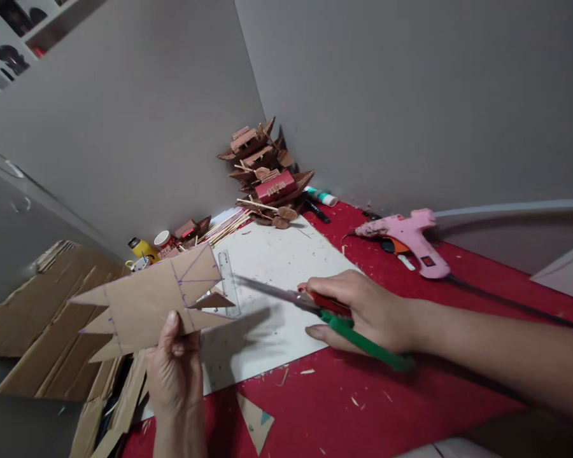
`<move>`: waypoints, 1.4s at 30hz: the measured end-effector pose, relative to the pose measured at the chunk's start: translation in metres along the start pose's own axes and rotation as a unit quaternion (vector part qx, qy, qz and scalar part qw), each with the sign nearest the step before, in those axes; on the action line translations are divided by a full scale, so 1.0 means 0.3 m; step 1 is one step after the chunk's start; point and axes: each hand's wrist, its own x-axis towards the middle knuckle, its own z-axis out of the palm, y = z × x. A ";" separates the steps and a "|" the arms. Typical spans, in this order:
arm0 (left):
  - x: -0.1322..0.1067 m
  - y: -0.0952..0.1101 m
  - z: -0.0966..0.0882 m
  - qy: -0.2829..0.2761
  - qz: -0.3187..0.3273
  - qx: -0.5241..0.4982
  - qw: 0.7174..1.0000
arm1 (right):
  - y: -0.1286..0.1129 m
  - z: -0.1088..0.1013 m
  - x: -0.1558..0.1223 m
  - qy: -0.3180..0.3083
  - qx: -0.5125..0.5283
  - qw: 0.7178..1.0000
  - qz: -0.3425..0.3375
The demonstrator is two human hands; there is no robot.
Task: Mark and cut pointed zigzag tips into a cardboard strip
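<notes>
My left hand (174, 362) grips a cardboard piece (143, 305) by its lower edge, thumb on top. Purple pen lines mark the piece, and pointed teeth are cut into both its ends. A small brown flap (214, 300) shows between the teeth at its right end. My right hand (358, 312) holds scissors (277, 292) with red and green handles. Their blades point left toward the cardboard's right end, a short way off it. Behind the blade tips, a clear ruler (228, 280) lies on a white sheet (277, 254).
Brown model boats (267, 172) are stacked in the corner. A pink glue gun (405, 235) lies on the red tabletop (325, 407) at the right. Cardboard sheets (42, 318) lean at left. A yellow bottle (143, 248) stands behind, and a triangular scrap (256, 423) lies in front.
</notes>
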 end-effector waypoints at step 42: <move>-0.169 -0.127 0.050 -0.069 -0.270 -0.053 0.959 | -0.040 0.183 -0.054 0.205 0.209 0.956 0.029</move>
